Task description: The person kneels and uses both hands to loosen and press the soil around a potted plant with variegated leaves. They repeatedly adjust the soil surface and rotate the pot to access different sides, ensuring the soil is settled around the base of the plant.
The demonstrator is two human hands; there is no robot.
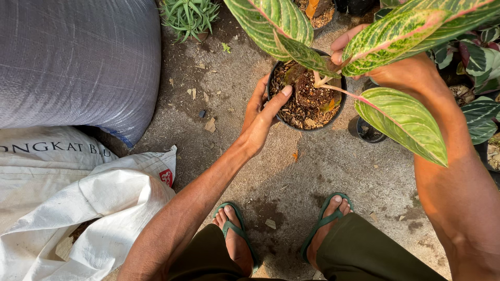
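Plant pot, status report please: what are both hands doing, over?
Left hand grips black pot rim, thumb inside. Right hand on far side, half hidden by striped leaves. Open white sack lies left, clear of pot.

The round black plastic pot (307, 112) is filled with dark brown, chip-flecked soil. Its plant's broad oval leaves (403, 122) are green, mottled with pale yellow-green, and carry pink midribs and pink stalks. The rough concrete floor (323, 166) is grey-brown with darker stains. A large woven plastic sack (78, 57) is blue-grey with a fine grid sheen; the crumpled woven sack (88, 203) is white with a small red mark. The rubber flip-flops (325, 218) are green, the shorts (364, 255) olive.
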